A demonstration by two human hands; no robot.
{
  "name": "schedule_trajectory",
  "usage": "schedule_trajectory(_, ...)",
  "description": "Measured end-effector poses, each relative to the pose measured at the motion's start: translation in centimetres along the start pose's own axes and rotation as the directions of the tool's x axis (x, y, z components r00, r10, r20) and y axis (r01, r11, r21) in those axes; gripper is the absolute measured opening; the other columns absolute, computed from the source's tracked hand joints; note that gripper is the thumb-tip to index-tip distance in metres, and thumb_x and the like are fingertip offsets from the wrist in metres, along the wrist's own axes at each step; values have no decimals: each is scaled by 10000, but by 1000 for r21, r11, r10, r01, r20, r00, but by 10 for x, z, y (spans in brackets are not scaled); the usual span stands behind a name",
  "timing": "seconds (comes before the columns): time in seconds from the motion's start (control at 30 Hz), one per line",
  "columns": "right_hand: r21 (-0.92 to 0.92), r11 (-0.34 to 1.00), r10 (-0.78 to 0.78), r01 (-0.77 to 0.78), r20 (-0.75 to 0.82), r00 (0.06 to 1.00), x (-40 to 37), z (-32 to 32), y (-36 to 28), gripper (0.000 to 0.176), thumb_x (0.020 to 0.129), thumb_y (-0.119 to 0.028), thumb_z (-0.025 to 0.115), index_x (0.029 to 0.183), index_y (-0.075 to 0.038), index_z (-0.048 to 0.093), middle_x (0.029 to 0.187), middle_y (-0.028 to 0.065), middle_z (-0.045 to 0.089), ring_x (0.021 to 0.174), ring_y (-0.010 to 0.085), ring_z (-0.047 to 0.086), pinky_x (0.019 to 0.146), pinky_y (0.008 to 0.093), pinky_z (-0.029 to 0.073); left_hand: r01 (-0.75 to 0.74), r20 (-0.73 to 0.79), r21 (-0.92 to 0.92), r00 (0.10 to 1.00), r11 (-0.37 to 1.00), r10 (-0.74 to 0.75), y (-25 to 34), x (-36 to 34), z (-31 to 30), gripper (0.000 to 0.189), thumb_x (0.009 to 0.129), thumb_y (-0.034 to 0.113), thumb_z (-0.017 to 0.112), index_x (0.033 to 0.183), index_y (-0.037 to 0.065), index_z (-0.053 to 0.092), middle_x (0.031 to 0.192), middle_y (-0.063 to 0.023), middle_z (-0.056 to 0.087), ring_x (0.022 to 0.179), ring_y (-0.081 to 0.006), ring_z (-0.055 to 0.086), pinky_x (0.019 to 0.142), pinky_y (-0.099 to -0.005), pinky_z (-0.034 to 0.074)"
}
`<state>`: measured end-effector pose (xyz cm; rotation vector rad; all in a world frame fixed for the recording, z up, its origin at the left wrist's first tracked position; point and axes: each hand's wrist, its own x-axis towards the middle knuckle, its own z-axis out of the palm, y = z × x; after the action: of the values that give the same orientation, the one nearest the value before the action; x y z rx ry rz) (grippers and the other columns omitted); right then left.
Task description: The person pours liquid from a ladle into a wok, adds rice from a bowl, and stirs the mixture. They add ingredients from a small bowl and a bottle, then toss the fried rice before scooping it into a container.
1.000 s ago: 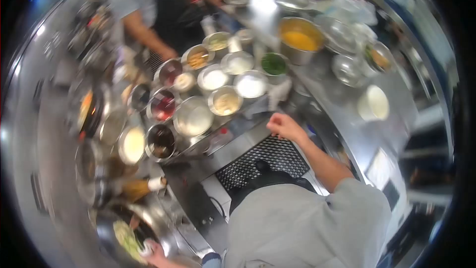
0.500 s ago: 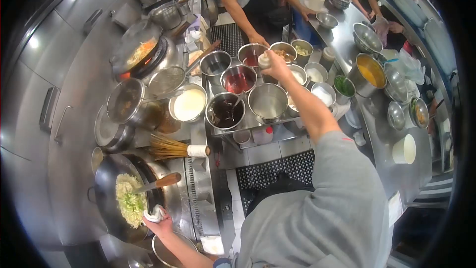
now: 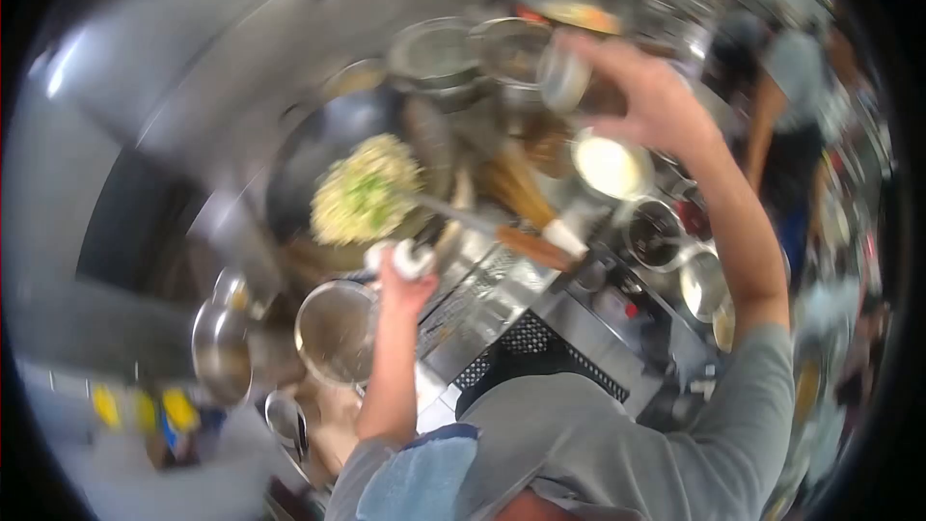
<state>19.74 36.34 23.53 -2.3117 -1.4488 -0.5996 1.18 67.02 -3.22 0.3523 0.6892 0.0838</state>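
Observation:
My left hand [image 3: 403, 287] is closed on a folded white cloth [image 3: 413, 259] at the near edge of a dark wok [image 3: 318, 130]. Pale rice [image 3: 338, 203] topped with chopped greens lies in the wok. A metal utensil with a wooden handle [image 3: 535, 246] rests with its head in the rice, its handle reaching out over the stove edge. My right hand [image 3: 651, 96], smeared by motion, is raised above the far pots with its fingers around a pale bottle [image 3: 562, 77]. Below that hand stands a pot of creamy white liquid [image 3: 610, 166].
A bamboo brush [image 3: 521, 188] lies right of the wok. An empty-looking metal pot [image 3: 336, 328] stands nearer me. Sauce pots, one with dark sauce [image 3: 654, 232], line the right. Another wok with food [image 3: 579, 17] sits far off; a person [image 3: 796, 87] stands at right.
My view has swung left toward the wok. My right hand has carried the bottle from above the sauce pots to the stove side. My left hand stays on the cloth at the wok.

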Motion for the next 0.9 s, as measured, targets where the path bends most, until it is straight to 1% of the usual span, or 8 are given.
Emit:
schedule_trajectory(0.1, -50, 995, -59, 90, 434, 899, 59, 64, -59, 779, 648, -209, 716, 1355, -231, 390, 963, 165, 586, 868, 324, 618, 761, 427, 503, -2, 31, 53, 1000, 999, 0, 2, -1, 2, 199, 819, 384, 514, 909, 215, 566, 843, 11, 602, 749, -181, 569, 527, -283, 356)
schedule_trajectory(0.27, -30, 996, 87, -82, 481, 872, 106, 145, -72, 766, 653, -245, 702, 1350, -198, 388, 996, 204, 615, 918, 350, 619, 795, 428, 497, -19, 87, 140, 996, 990, 7, 0, -6, 0, 218, 813, 398, 507, 909, 211, 564, 852, 1, 600, 751, -190, 567, 533, -285, 359)
schedule_trajectory(0.4, 394, 879, 170, -269, 268, 948, 75, 136, -23, 791, 632, -289, 730, 1343, -184, 401, 1171, 175, 588, 1026, 363, 582, 896, 400, 453, -18, 36, 76, 999, 997, 16, -2, -6, 3, 215, 811, 406, 510, 913, 225, 564, 856, 4, 596, 759, -192, 563, 540, -284, 351)
schedule_trajectory(0.53, 706, 680, 314, -197, -37, 949, -22, 73, 16, 879, 606, -213, 785, 1374, -107, 371, 1273, 118, 515, 1206, 217, 464, 1023, 338, 327, -64, -73, 1, 995, 998, 64, -4, 1, -4, 306, 809, 514, 546, 967, 253, 557, 897, 19, 593, 777, -192, 565, 528, -289, 359)
schedule_trajectory(0.7, 701, 632, 663, -331, -268, 699, -215, -28, 65, 889, 632, -159, 792, 1394, -100, 339, 1229, 103, 522, 1154, 194, 477, 1004, 341, 339, -126, -14, 50, 992, 991, 127, -7, -12, 16, 389, 800, 442, 580, 987, 102, 577, 892, -82, 631, 794, -229, 620, 665, -341, 531)
schedule_trajectory(0.8, 480, 660, 751, -578, -460, 474, -317, -40, 112, 887, 660, -190, 797, 1397, -97, 313, 1218, 133, 536, 1110, 212, 520, 966, 343, 393, -45, 62, 198, 997, 979, 34, 0, -4, 10, 368, 793, 446, 573, 974, 126, 572, 877, -68, 637, 807, -227, 629, 463, -283, 397)
schedule_trajectory(0.83, 463, 629, 767, -625, -500, 402, -342, -35, 124, 888, 664, -194, 796, 1396, -93, 305, 1217, 141, 537, 1104, 216, 528, 963, 341, 399, -28, -111, 134, 993, 991, 43, -7, -14, 28, 406, 791, 476, 570, 1002, 129, 565, 892, -60, 638, 823, -242, 629, 468, -287, 407)
schedule_trajectory(0.9, 484, 586, 776, -649, -566, 279, -372, -21, 127, 900, 662, -182, 798, 1393, -70, 287, 1206, 153, 539, 1089, 218, 540, 948, 336, 414, 36, -8, 153, 999, 988, -36, 4, -10, 13, 428, 791, 494, 568, 1022, 134, 559, 917, -52, 634, 843, -244, 629, 469, -280, 409)
